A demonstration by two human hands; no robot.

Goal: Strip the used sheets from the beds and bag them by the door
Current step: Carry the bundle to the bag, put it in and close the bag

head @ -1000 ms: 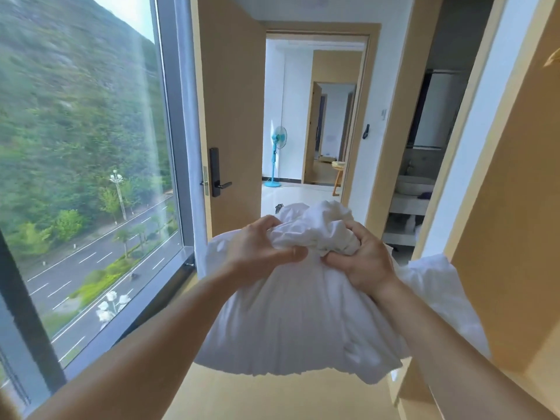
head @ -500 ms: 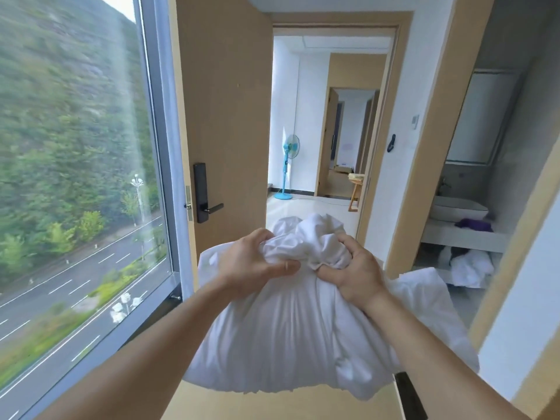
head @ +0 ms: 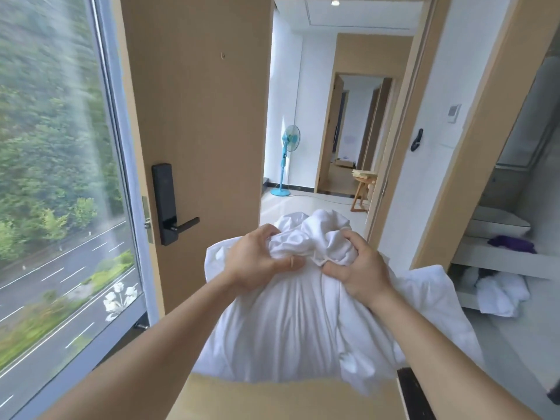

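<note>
A big bundle of white sheets (head: 297, 328) hangs in front of me at chest height. My left hand (head: 257, 259) grips the gathered top of the bundle on its left side. On the right side of that top, my right hand (head: 360, 268) is closed on the same cloth. The bundle's lower part sags down and hides the floor below it. Straight ahead is the open wooden door (head: 197, 131) with a black lock and handle (head: 169, 207). No bag is in view.
A tall window (head: 57, 192) runs along my left. Beyond the doorway, a blue standing fan (head: 286, 160) and a wooden stool (head: 362, 189) stand in the hall. At right is a bathroom with a counter (head: 500, 262) and white linen (head: 500, 294) lying below it.
I have moved closer to the door with the bundle; the door and hall look larger. The wooden cabinet at right is out of view and the bathroom shows. Both hands keep their grip.
</note>
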